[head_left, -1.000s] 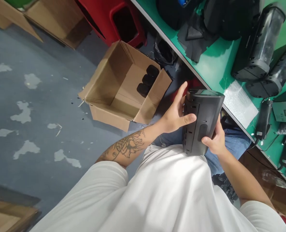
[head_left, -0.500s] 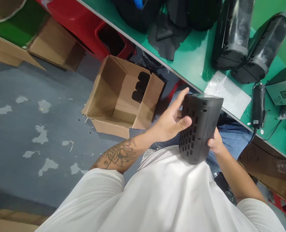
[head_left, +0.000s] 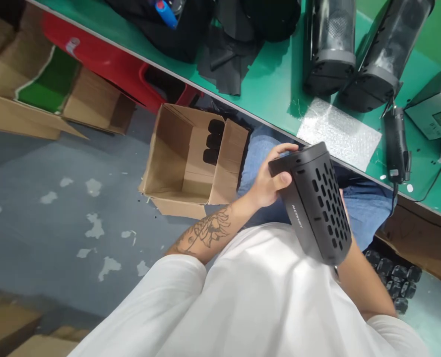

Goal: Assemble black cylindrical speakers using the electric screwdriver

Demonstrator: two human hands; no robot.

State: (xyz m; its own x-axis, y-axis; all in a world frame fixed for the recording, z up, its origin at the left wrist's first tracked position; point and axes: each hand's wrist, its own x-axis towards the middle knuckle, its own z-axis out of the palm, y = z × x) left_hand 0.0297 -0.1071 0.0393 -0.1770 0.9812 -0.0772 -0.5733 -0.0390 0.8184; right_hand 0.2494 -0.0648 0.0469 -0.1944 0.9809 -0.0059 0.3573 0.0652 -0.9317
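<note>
Over my lap I hold a black plastic speaker housing [head_left: 309, 203] with rounded edges, tilted. Its slotted grille faces up and to the right, and white lettering that looks like "MERKURY" runs along its side. My left hand [head_left: 272, 181] grips the upper left end, thumb on the near side and fingers at the top edge. On the far right side, my right hand [head_left: 344, 201] is against the housing; most of it is hidden behind it. Just beyond the housing, a sheet of bubble wrap [head_left: 339, 131] lies at the edge of the green table [head_left: 280, 106].
An open cardboard box [head_left: 190, 153] with black parts inside stands on the floor to the left, near a red stool [head_left: 104, 59]. Two black units with clear covers [head_left: 386, 59], black cloth-like pieces [head_left: 225, 62] and a corded tool [head_left: 396, 144] lie on the table.
The housing has turned so its grille, earlier facing left, now faces right, and the lettered side shows. My left hand now grips its end; the right hand has become mostly hidden.
</note>
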